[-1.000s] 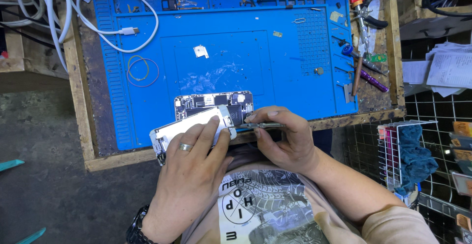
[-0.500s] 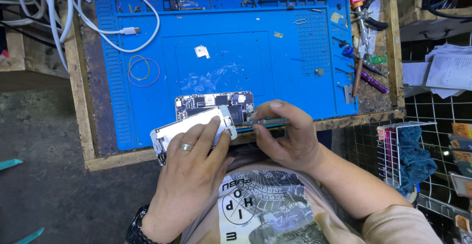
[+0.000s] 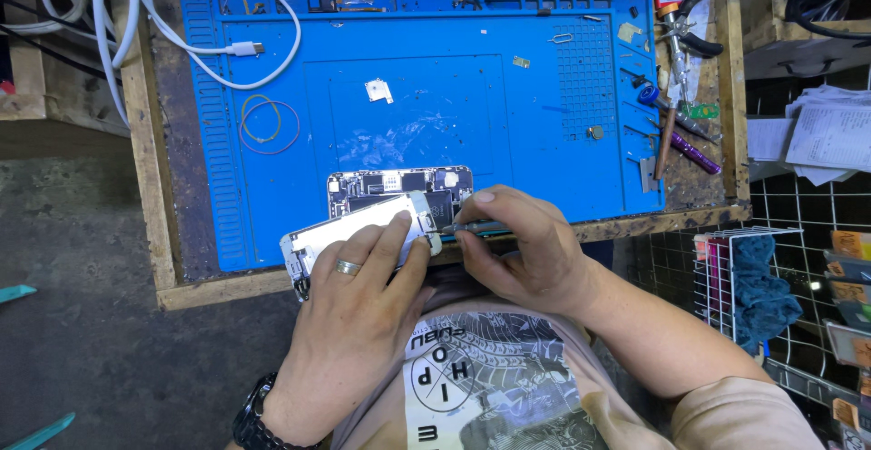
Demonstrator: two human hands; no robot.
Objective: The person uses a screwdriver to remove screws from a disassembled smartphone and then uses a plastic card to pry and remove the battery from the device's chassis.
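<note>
The left hand presses its fingers flat on a white phone screen, tilting it up off the opened phone body at the near edge of the blue mat, likely to expose the inside. The right hand grips a thin tool aimed there. A wire basket beside the table holds a blue cloth.
</note>
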